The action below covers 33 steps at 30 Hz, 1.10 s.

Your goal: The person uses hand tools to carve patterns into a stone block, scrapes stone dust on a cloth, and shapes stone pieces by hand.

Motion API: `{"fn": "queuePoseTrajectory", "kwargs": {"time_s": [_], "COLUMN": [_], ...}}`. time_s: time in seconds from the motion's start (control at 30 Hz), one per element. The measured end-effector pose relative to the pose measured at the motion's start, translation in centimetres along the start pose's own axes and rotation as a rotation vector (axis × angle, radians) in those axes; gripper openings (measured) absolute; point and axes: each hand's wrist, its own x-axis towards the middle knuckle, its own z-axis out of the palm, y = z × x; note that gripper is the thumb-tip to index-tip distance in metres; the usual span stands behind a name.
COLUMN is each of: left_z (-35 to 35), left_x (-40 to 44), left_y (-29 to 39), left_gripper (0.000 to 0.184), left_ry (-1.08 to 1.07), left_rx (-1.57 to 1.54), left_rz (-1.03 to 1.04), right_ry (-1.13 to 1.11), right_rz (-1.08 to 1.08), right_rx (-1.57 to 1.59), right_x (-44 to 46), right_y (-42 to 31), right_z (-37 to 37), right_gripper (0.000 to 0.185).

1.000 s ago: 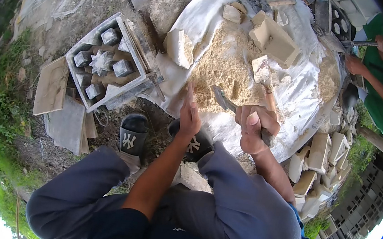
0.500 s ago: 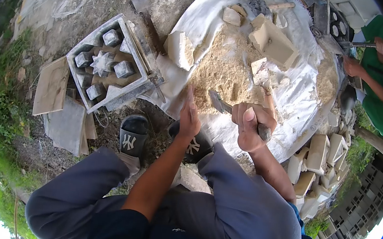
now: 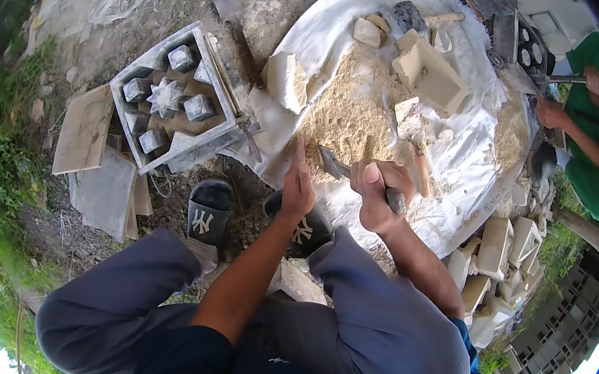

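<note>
In my right hand (image 3: 382, 195) is the handle of a small trowel (image 3: 332, 163); the fingers are wrapped round it and the thumb lies on top. The trowel's blade touches the near edge of a heap of pale sandy material (image 3: 353, 111). My left hand (image 3: 298, 189) is held edge-on with its fingers stretched out, beside the same edge of the heap and left of the blade. Nothing shows in it. Right of the heap lies a wooden handle (image 3: 421, 173), partly hidden behind my right hand. The heap rests on a white sheet (image 3: 462, 199).
A square mould (image 3: 140, 160) with a star and several blocks inside stands on the left, near flat boards (image 3: 85, 132). Broken cast pieces (image 3: 427, 75) lie round the heap. Hollow blocks (image 3: 495, 248) are stacked at right. A co-worker (image 3: 595, 141) holds a tool at far right.
My right hand and the trowel have shifted slightly left, bringing the blade nearer my left hand. The left hand stays almost where it was, fingers still stretched out. The view has shifted a little.
</note>
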Motion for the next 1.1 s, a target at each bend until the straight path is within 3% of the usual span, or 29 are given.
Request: {"fn": "queuePoseTrajectory", "kwargs": {"time_s": [0.1,0.2,0.37,0.47,0.53,0.6,0.63,0.67,0.73,0.8,0.87,0.97,1.1], "left_z": [-0.1,0.0,-0.1,0.1,0.0,-0.3,-0.2,-0.1,0.1,-0.1,-0.2,0.0,-0.3], "left_x": [0.0,0.1,-0.1,-0.1,-0.3,-0.3,-0.2,-0.2,-0.2,-0.5,-0.3,-0.3,-0.7], "left_y": [0.0,0.0,0.0,-0.1,-0.3,-0.4,-0.3,-0.2,-0.4,-0.4,-0.3,-0.5,-0.4], "left_gripper": [0.066,0.065,0.065,0.065,0.065,0.065,0.065,0.065,0.065,0.065,0.065,0.064,0.064], "left_ry": [-0.004,-0.004,0.005,0.01,0.016,0.017,0.018,0.019,0.026,0.021,0.024,0.025,0.026], "left_rx": [0.001,0.001,0.0,-0.002,-0.002,0.001,-0.001,-0.003,-0.009,-0.009,-0.01,-0.012,-0.001], "left_rz": [-0.004,0.0,-0.008,-0.007,-0.011,-0.014,-0.013,-0.011,-0.009,-0.017,-0.014,-0.01,-0.022], "right_ry": [0.027,-0.077,0.045,-0.067,-0.037,-0.004,-0.031,-0.196,-0.171,0.015,0.021,-0.017,0.07], "right_rz": [-0.16,-0.081,-0.208,-0.038,0.058,-0.214,-0.263,-0.239,-0.186,-0.194,-0.199,-0.006,-0.146], "right_rx": [0.05,-0.1,0.145,0.017,0.103,0.091,0.086,-0.065,-0.045,0.13,0.167,0.056,0.205], "right_x": [-0.2,0.2,-0.8,-0.5,-0.6,-0.7,-0.7,-0.1,-0.2,-0.5,-0.8,-0.5,-1.0], "right_y": [-0.9,0.5,-1.2,1.3,0.0,-0.6,0.1,0.6,0.5,-1.0,-0.4,1.0,-2.5], "right_z": [0.7,0.5,1.1,0.6,0.7,1.4,1.8,1.3,0.7,1.0,1.1,0.5,0.0], "right_gripper": [0.038,0.037,0.037,0.035,0.034,0.034,0.032,0.027,0.026,0.03,0.038,0.046,0.046]}}
